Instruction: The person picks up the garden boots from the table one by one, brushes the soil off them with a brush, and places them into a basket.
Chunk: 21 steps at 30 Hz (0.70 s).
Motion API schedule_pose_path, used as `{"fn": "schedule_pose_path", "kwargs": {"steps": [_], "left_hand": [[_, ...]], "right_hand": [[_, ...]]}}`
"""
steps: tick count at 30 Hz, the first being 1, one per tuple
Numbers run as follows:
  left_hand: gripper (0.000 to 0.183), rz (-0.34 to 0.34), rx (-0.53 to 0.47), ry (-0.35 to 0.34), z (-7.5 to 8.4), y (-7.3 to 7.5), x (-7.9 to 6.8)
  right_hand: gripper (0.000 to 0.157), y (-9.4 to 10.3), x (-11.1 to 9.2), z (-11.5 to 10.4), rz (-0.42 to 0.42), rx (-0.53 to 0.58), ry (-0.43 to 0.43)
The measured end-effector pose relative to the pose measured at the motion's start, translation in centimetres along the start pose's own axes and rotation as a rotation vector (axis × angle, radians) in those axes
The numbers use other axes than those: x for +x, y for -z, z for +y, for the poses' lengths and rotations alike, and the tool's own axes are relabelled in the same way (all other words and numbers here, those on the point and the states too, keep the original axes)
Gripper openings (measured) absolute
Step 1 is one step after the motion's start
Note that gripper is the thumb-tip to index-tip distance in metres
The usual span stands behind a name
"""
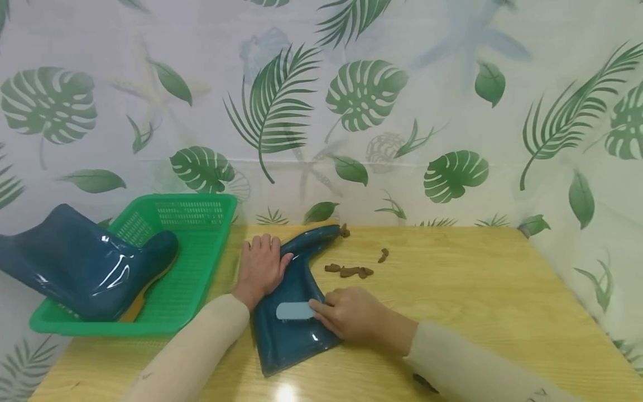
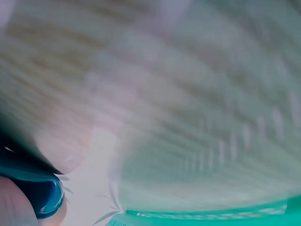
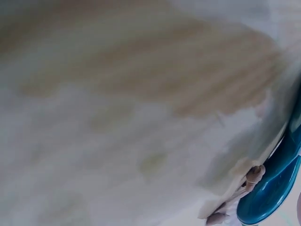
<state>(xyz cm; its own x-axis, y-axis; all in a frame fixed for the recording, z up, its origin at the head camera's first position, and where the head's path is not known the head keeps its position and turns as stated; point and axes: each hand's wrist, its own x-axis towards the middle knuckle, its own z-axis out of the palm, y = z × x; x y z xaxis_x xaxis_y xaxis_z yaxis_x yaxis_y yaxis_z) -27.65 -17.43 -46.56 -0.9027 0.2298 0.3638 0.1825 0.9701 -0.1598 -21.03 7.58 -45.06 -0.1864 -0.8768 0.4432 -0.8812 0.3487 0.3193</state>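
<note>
A dark blue rubber boot point(image 1: 286, 346) lies on its side, its toe pointing right and its shaft towards me. My left hand point(image 1: 261, 268) grips it at the heel, thumb on the upper. In my right hand point(image 1: 354, 312) is a light blue flat strip point(image 1: 293, 311) with a rounded end, pinched by the fingers and lying over the boot's shaft. The hand covers the strip's other end, so I cannot tell what kind of tool it is. Several brown lumps point(image 1: 350, 272) lie beside the boot, one of them right at its toe.
A green plastic basket point(image 1: 211, 268) stands on the left with a second blue boot point(image 1: 105, 268) leaning in it. The wooden table point(image 1: 482, 279) ends at a leaf-patterned cloth point(image 1: 402, 184) behind. Something dark point(image 1: 424, 382) shows beneath the right sleeve.
</note>
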Motion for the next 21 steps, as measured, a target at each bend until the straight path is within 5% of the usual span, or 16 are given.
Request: {"fn": "schedule_pose_path", "kwargs": {"steps": [6, 11, 18, 21], "left_hand": [[0.049, 0.005, -0.015, -0.017, 0.1, -0.4, -0.1], [0.049, 0.000, -0.014, 0.008, 0.4, 0.1, 0.2], [0.049, -0.027, -0.016, 0.013, 0.2, 0.5, 0.3], [0.049, -0.031, 0.002, 0.026, -0.1, 0.5, 0.4]], "right_hand": [[0.026, -0.7, 0.9, 0.4, -0.062, -0.148, -0.144], [0.026, -0.4, 0.8, 0.7, -0.097, -0.095, -0.063], [0.027, 0.3, -0.5, 0.5, -0.071, 0.140, 0.103], [0.030, 0.1, -0.3, 0.4, -0.034, 0.130, 0.107]]}}
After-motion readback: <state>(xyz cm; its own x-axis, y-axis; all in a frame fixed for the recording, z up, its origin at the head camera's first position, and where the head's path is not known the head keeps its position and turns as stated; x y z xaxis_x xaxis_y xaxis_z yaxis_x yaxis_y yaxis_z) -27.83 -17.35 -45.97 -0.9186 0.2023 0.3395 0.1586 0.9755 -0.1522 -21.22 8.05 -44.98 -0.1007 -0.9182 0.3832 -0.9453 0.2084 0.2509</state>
